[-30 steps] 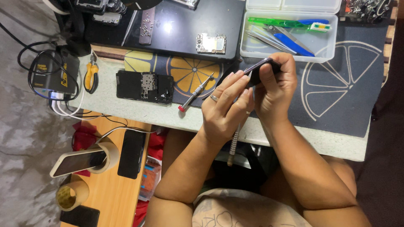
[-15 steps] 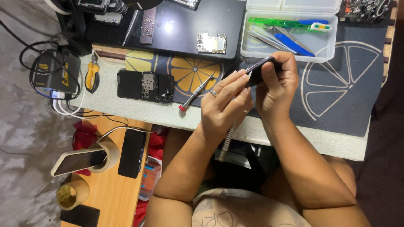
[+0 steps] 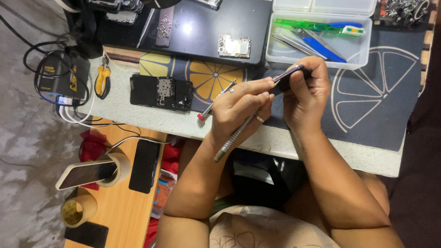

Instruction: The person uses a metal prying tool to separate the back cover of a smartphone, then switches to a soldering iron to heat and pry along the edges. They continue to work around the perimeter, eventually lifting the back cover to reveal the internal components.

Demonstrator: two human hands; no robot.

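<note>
My left hand (image 3: 241, 108) grips a slim grey metal screwdriver (image 3: 232, 138). Its handle slants down-left past the table edge, and its tip meets a thin dark phone part (image 3: 288, 77). My right hand (image 3: 305, 98) holds that part edge-on above the dark citrus-print mat (image 3: 367, 105). The two hands touch each other over the mat. A ring sits on one left finger.
A red-capped screwdriver (image 3: 215, 100) lies by my left hand, and an opened phone (image 3: 158, 93) left of it. A circuit board (image 3: 234, 46) and a clear box of tools (image 3: 317, 43) sit behind. Yellow pliers (image 3: 102, 80), a black power unit (image 3: 57, 76), tape rolls and phones (image 3: 144, 165) are at the left.
The grey screwdriver's handle has swung from nearly upright to slanting down-left. Both hands stay together on the phone part, shifted only slightly.
</note>
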